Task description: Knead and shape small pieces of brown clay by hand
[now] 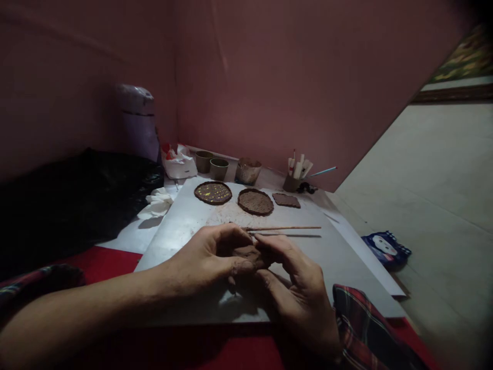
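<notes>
My left hand [210,257] and my right hand [295,280] meet over the grey board [185,221], fingers curled together round a lump of brown clay [246,255]. A thin wooden stick [283,228] lies just beyond my fingertips, not touched by either hand. Farther back on the board lie a round clay disc with yellow specks [213,192], a plain round clay disc [255,201] and a small flat clay rectangle [286,200].
Two small cups [211,165], a clay-smeared bowl [248,170] and a cup of tools [295,177] stand along the pink wall. Crumpled white tissue [157,202], a black bag [77,200] and a purple jar [136,121] sit left. A blue packet [386,248] lies on the floor right.
</notes>
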Available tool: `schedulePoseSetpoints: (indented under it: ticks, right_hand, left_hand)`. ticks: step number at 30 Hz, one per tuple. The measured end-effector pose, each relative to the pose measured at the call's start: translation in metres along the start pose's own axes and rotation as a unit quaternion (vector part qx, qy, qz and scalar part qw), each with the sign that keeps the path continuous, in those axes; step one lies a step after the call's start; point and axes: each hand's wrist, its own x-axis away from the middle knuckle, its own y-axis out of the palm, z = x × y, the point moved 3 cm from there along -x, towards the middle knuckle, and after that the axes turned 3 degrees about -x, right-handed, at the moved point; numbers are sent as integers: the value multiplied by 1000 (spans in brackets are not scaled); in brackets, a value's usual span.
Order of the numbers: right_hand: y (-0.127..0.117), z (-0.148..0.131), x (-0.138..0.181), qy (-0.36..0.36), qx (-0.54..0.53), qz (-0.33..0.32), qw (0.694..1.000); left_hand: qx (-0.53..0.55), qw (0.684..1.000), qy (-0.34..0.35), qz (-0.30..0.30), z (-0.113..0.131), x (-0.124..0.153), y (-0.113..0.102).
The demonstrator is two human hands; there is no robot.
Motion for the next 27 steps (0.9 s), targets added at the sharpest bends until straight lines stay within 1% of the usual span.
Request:
schedulePoseSetpoints:
  ticks: [2, 4, 8, 10, 13, 16, 20, 23, 27]
  right_hand:
    - [-1, -1, -2, 0, -12, 0, 1000]
    - [-3, -1, -4, 4, -20, 15, 1000]
    - [-5, 2, -4, 23, -34, 34, 999]
    - [-6, 4, -3, 34, -41, 37, 998]
    - [-7, 5, -1, 31, -54, 59, 996]
    - [-6, 5, 0, 35, -69, 75, 994]
    - [-5, 6, 1, 78, -100, 92, 988]
    - [-4, 7, 0, 110, -125, 78, 983]
    - [-3, 6, -2, 106, -93, 38, 989]
  left_hand:
    - [-2, 1000, -14, 5, 2, 0, -1]
    - [-17, 999, -21, 18, 5, -1, -2]
    - [-45, 999, -17, 26, 12, -1, -5]
    - [-40, 999, -19, 27, 12, -1, -5]
    - [-35, 998, -32, 34, 9, 0, -6]
    - [-15, 999, -24, 30, 7, -1, -6]
    - [49, 999, 6, 17, 6, -3, -9]
    - [43, 999, 13, 17, 6, -3, -9]
    - [22, 1000, 2, 18, 4, -1, -7]
